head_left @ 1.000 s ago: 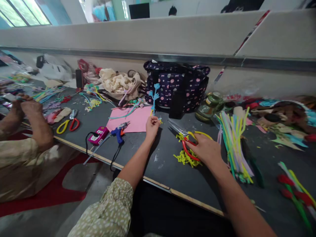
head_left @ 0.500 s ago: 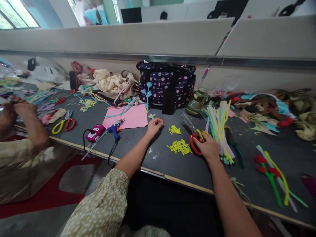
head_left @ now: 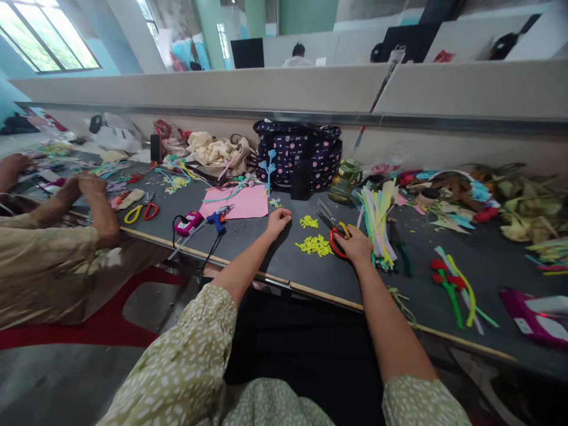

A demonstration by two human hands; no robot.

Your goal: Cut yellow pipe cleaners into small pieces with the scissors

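Observation:
My right hand [head_left: 358,245] grips a pair of scissors [head_left: 336,244] with one red and one yellow handle. Their blades are parted and point away, up to the left. Left of them, my left hand [head_left: 278,223] rests over the table with its fingers curled together; whatever is in them is hidden. Between the hands lie a larger pile of short yellow-green pieces [head_left: 314,245] and a smaller pile [head_left: 309,221] behind it. Just right of my right hand is a bundle of pastel pipe cleaners [head_left: 377,219].
A blue glue gun [head_left: 217,220] lies by a pink sheet [head_left: 248,202]. Behind stand a dotted bag [head_left: 319,151] and a green bottle [head_left: 345,180]. Red-tipped stems [head_left: 450,284] lie right, with green-handled pliers [head_left: 402,251] nearer. Another person's hands [head_left: 86,186] are at the left.
The head view has tilted up and shifted, showing more of the room and the table's right end. Both hands keep much the same place by the yellow-green piles, scissors still held.

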